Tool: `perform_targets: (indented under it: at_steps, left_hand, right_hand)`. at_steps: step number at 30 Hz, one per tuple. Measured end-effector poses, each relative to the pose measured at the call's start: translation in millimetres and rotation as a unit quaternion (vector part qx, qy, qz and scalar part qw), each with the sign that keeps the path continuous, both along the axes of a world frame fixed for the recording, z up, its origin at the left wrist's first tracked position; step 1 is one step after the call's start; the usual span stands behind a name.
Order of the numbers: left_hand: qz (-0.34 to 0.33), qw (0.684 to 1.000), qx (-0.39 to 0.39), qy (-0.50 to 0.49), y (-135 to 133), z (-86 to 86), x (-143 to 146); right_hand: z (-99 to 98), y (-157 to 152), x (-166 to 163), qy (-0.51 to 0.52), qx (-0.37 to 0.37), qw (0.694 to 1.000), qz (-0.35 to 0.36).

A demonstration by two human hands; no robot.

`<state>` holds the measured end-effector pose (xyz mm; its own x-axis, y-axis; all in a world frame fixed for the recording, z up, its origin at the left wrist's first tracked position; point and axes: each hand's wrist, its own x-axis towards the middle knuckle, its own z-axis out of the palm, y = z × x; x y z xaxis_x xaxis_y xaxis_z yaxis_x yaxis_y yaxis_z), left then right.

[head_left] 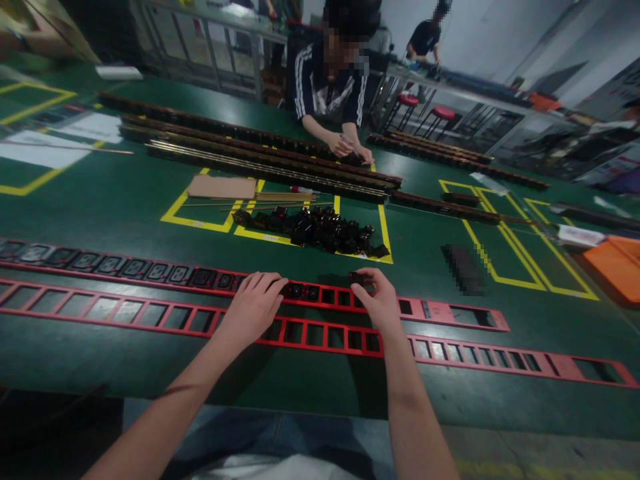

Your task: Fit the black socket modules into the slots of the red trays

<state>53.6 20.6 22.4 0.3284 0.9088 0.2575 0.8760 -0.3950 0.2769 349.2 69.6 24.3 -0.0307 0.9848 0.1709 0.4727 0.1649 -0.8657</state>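
Observation:
Two long red slotted panels lie side by side across the green table. The far red panel [450, 312] has black sockets [150, 270] seated along its left part. The near red panel [480, 357] has only bare slots. My left hand [253, 307] rests flat on the far panel, fingers stretched over the last seated sockets. My right hand [377, 297] pinches a small black socket [356, 276] over a slot of the far panel. A heap of loose black sockets [320, 230] lies just beyond, inside a yellow marked box.
Long dark strips [260, 160] stretch across the far side, where a person in a dark striped jacket [327, 90] works with both hands. Cardboard [223, 187] and thin rods lie near the heap. An orange tray [617, 263] sits at the right edge. Another person stands far back.

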Motion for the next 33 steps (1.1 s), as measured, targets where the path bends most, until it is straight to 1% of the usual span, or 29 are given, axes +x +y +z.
perform_targets:
  at_steps: [3,5,14,20,23,27,30,33]
  left_hand:
    - [0.001,1.000,0.000,-0.001,-0.2,0.0,-0.1]
    - [-0.001,1.000,0.004,0.000,-0.1,-0.5,-0.3]
    - [0.001,1.000,0.012,-0.008,0.6,-0.9,0.5]
    - [0.002,1.000,0.011,-0.011,0.2,0.0,0.7]
    - [0.000,1.000,0.008,-0.013,0.3,0.9,0.8]
    - [0.000,1.000,0.007,-0.017,0.3,1.4,0.7]
    - [0.000,1.000,0.005,-0.019,0.2,1.0,0.5]
    - [0.002,1.000,0.002,-0.017,0.2,0.6,0.3]
  right_hand:
    - [2.6,-1.4,-3.1,-0.045,-0.004,0.999,0.004]
    - [1.9,-1.8,-3.7,-0.055,-0.006,0.998,0.005]
    - [-3.2,-2.3,-3.8,-0.031,0.009,0.999,-0.017]
    - [-5.2,-2.7,-2.9,-0.015,0.062,0.997,-0.035]
    - [-3.9,-2.8,-2.2,-0.041,0.086,0.995,-0.013]
    - [3.5,-3.0,-3.4,-0.077,0.125,0.989,0.020]
    - [9.0,-3.5,-6.7,-0.088,0.135,0.986,0.033]
    - [9.6,-4.2,-11.8,-0.084,0.142,0.985,0.045]
